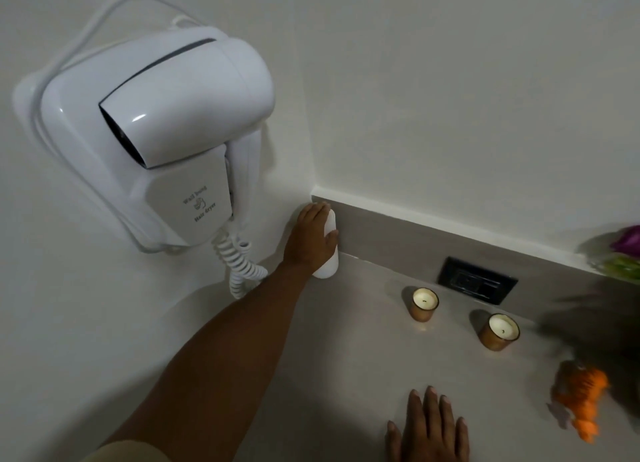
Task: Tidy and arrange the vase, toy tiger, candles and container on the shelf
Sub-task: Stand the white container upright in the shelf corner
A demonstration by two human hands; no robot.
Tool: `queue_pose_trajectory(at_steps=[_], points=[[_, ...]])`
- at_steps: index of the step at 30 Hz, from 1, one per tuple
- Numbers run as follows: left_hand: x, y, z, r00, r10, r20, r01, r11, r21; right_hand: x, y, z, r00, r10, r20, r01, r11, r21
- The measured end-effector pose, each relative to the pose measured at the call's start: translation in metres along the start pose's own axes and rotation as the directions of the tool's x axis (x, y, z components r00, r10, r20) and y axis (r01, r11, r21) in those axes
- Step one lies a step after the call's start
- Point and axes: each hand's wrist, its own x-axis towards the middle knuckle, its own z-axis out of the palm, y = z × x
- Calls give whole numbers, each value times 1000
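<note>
At shelf's ten o'clock corner: white container [328, 250], light, smooth, likely slippery; left hand [311, 239] grasping mid-body; right hand [429, 427] flat, empty

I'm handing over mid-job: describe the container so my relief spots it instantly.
Find the wall-mounted hair dryer; below its coiled cord lies the shelf corner. The container stands there, gripped by the left hand. It is a plain white cylinder, unlike the amber-glass candles.
</note>
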Motion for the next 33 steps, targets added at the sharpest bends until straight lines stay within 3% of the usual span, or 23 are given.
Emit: queue_pose_trajectory(at_steps=[3, 6, 9, 21, 24, 28, 33], points=[[1, 0, -2, 1000, 8, -7, -8, 1000, 21, 0, -2, -1, 1000, 0, -14, 0, 1000, 15], [-2, 7, 4, 1000, 16, -11, -12, 965, 263, 0, -2, 0, 999, 2, -52, -1, 1000, 12], [-8, 16, 12, 998, -57, -36, 67, 924, 376, 0, -1, 0, 998, -4, -67, 4, 1000, 8], [-6, 2, 10, 993, -32, 117, -24, 894, 447, 0, 3, 5, 992, -68, -107, 66, 998, -17], [-15, 11, 7, 996, -36, 81, -12, 851, 525, -2, 4, 4, 989, -77, -129, 74, 997, -27], [-61, 33, 21, 999, -6, 35, -10, 892, 451, -6, 6, -1, 991, -101, -91, 99, 995, -32], [-194, 62, 62, 937, 39, 347, -133, 959, 251, -17, 16, -12, 985, -173, -16, 171, 982, -77]])
